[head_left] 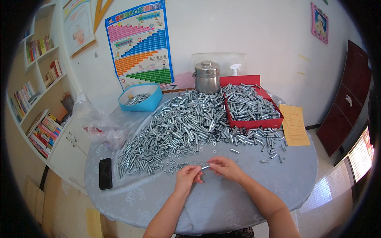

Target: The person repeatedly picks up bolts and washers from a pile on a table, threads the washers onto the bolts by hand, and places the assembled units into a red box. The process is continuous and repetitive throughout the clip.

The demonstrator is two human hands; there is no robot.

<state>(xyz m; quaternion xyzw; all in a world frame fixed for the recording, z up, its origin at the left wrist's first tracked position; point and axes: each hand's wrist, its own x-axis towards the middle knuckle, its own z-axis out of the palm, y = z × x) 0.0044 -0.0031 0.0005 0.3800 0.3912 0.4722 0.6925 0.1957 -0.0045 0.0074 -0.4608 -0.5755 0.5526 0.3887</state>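
Just in front of the heap's near edge, my two hands meet over a small silver metal sleeve. The fingertips of my left hand pinch one end of it. At its other end, the thumb and fingers of my right hand are closed round it; whether a bolt or washer is also there is hidden. Beyond them spreads a large heap of metal sleeves and bolts. Loose washers lie along the heap's near side. A few sleeves lie apart at the right.
A red box full of sleeves stands at the back right, beside a yellow paper. A blue bin with metal parts and a steel pot stand behind the heap. A black phone lies left, near plastic bags.
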